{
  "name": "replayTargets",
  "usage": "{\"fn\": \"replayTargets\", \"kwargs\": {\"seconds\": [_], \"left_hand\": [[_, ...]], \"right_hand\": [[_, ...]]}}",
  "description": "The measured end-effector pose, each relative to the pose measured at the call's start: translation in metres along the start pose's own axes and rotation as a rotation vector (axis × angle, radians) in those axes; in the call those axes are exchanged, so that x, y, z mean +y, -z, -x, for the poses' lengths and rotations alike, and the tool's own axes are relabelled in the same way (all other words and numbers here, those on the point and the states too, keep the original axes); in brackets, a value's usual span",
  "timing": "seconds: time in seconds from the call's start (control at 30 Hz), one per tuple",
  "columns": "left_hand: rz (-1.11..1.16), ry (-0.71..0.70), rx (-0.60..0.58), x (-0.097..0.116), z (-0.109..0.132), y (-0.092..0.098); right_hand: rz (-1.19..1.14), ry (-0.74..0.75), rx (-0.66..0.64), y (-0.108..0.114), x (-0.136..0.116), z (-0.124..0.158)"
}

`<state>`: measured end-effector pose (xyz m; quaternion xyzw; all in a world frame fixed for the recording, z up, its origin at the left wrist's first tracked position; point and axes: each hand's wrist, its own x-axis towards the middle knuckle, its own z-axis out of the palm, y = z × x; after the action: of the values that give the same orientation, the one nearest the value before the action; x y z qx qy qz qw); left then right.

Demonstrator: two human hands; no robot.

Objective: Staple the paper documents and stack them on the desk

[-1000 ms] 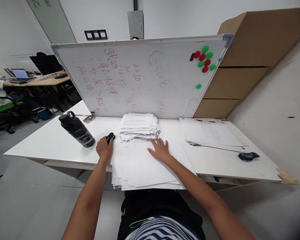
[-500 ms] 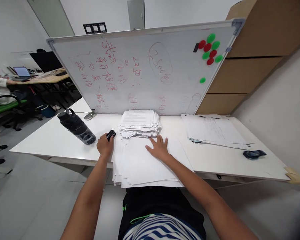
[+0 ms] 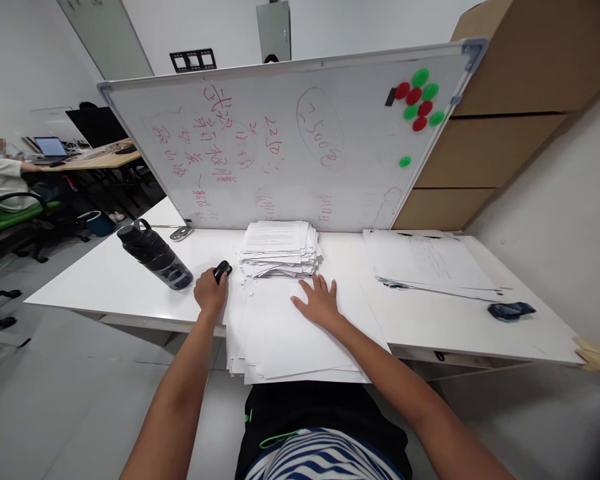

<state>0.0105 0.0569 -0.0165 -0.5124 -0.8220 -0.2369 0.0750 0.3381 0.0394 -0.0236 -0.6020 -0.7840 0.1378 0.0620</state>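
My left hand [image 3: 211, 291] is closed around a small black stapler [image 3: 223, 271] on the table, left of the papers. Fingers spread, my right hand [image 3: 320, 300] lies flat on a broad pile of white paper sheets [image 3: 290, 340] that reaches over the table's front edge. Just beyond my right fingertips, a thick stack of printed papers [image 3: 279, 241] rests against the foot of the whiteboard. Part of the stapler is hidden by my left fingers.
A dark water bottle [image 3: 155, 257] and a grey computer mouse [image 3: 181, 233] are on the left of the white table [image 3: 100, 280]. The whiteboard [image 3: 280, 147] stands across the back. More sheets [image 3: 430, 263] and a dark crumpled item [image 3: 511, 311] lie right. A person [image 3: 3, 180] sits far left.
The view has shifted slightly. Both hands hold nearly the same places, the left on the stapler and the right on the paper sheets.
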Motion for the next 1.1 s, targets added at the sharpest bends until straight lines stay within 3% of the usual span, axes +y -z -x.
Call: {"fn": "replayTargets", "kwargs": {"seconds": [0.27,0.43,0.53,0.63,0.73,0.83,0.9,1.0,1.1], "left_hand": [[0.011,0.009,-0.011,0.002,0.001,0.001],[0.074,0.008,0.176,0.013,0.005,0.013],[0.156,0.05,0.299,0.019,0.037,0.028],[0.3,0.213,0.364,0.017,0.102,0.035],[0.589,0.512,0.263,0.002,0.169,0.029],[0.889,0.722,0.08,-0.013,0.202,0.023],[1.086,0.761,-0.134,-0.018,0.204,0.024],[1.256,0.709,-0.496,-0.019,0.191,0.034],[1.175,0.628,-0.61,-0.013,0.179,0.044]], "right_hand": [[0.017,-0.01,-0.006,0.002,-0.001,0.004],[0.015,-0.018,-0.021,0.005,-0.003,0.005],[0.014,-0.019,-0.036,0.007,-0.002,0.005],[0.005,-0.011,-0.029,0.006,-0.002,0.004],[0.002,0.001,-0.033,0.004,0.0,0.004],[0.004,0.039,-0.037,0.003,0.001,0.005],[0.003,0.064,-0.034,0.002,0.002,0.006],[0.009,0.071,-0.042,0.003,0.002,0.007],[0.009,0.074,-0.051,0.004,0.002,0.008]]}}
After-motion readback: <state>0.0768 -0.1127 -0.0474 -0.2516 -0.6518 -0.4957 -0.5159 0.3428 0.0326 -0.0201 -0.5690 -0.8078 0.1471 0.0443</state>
